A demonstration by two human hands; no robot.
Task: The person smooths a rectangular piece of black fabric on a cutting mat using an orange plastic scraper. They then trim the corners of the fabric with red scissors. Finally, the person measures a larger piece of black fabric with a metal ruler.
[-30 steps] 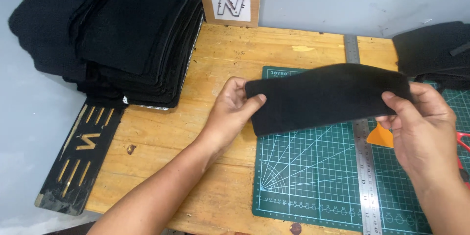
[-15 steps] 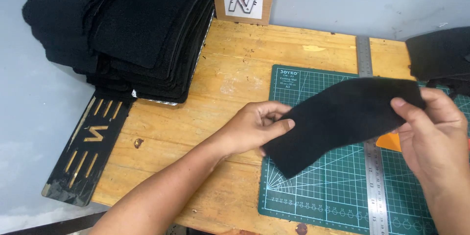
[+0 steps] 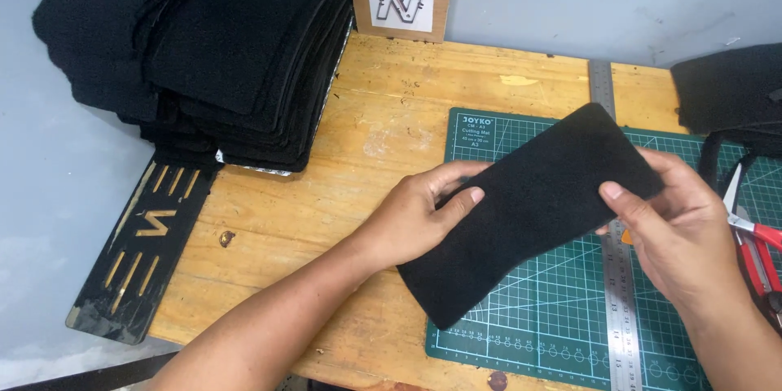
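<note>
I am gripping the black felt strip (image 3: 533, 212) in both hands (image 3: 419, 216) (image 3: 680, 224), now tilted, probably lifted off the green cutting mat (image 3: 570, 318).

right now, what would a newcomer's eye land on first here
First, the black felt strip held tilted above the green cutting mat, pinched between the left hand and the right hand. Next, the tall stack of black felt pieces at the far left corner of the wooden table. Red-handled scissors lie at the right edge, past a steel ruler.
</note>
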